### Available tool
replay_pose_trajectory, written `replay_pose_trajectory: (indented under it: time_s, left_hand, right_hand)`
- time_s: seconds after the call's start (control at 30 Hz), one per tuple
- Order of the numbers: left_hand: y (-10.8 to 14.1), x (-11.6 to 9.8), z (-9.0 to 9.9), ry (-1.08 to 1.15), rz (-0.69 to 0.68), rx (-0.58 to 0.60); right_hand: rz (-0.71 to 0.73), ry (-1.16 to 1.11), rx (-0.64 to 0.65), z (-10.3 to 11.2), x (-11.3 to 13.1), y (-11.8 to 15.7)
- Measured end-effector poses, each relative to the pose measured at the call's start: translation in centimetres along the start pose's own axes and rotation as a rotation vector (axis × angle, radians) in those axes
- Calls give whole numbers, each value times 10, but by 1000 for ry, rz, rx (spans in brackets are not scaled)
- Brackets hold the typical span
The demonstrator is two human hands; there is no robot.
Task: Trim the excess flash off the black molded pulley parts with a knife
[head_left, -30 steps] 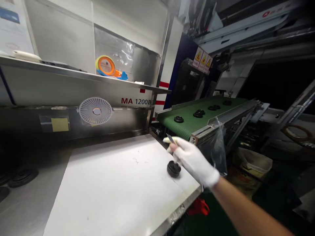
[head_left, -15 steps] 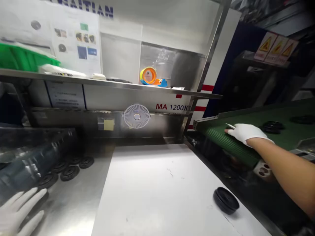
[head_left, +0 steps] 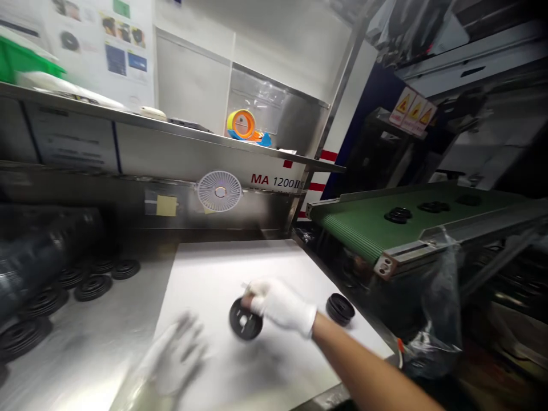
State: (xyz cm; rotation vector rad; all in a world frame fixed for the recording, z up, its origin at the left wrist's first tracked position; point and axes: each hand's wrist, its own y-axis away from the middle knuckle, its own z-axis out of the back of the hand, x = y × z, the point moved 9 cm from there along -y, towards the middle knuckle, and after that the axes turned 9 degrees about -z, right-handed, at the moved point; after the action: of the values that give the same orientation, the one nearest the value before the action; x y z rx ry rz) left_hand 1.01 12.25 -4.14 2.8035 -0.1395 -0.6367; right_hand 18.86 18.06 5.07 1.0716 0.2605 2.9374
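Left hand: gloved and blurry, above the left part of the white sheet (head_left: pixel 205 265). Its fingers (head_left: pixel 173 357) are spread, and I see nothing in them.
Black wheel: tipped up over the middle of the white sheet (head_left: pixel 253 327), and it looks lifted off.
Right hand: gloved, above the middle of the white sheet (head_left: pixel 280 308), pinching the wheel by its top edge. Thin pale tip (head_left: pixel 245 284) pokes out by the fingers; too blurry to name.
Good way to hold it: I think a firm pinch on the edge is best, so the wheel's flat side shows. Left fingers could help at the other edge, but should keep off the pale tip.
Loose wheels: lying flat on the metal table, left of the white sheet (head_left: pixel 93 287).
Dark shiny thing: behind those wheels, farther left of the white sheet (head_left: pixel 47 251); maybe a bag.
Fan: behind the white sheet (head_left: pixel 220 191).
Tape holder: on the shelf, high behind the white sheet (head_left: pixel 245 137).
Spare wheel: on the right side of the white sheet (head_left: pixel 340 309), maybe two piled up.
Green belt: right of the white sheet (head_left: pixel 357 221), with more black wheels on it (head_left: pixel 398 215).
In the way: that spare wheel sits near the right wrist, so a wide swing might bump it.
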Motion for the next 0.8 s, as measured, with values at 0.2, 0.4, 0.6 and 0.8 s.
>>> replay_pose_trajectory:
  time_s: [0.2, 0.4, 0.6, 0.8]
  left_hand:
    - [5, 34, 10, -26, 243, -81]
    - [-2, -6, 31, 254, 95, -155]
    - [-12, -17, 27, 319, 63, -72]
    - [-4, -18, 21, 94, -44, -98]
  right_hand:
    - [92, -142, 114, -90, 31, 31]
    - [104, -374, -6, -67, 13, 52]
    - [65, -277, 30, -100, 9, 73]
    - [78, 2, -161, -99, 22, 74]
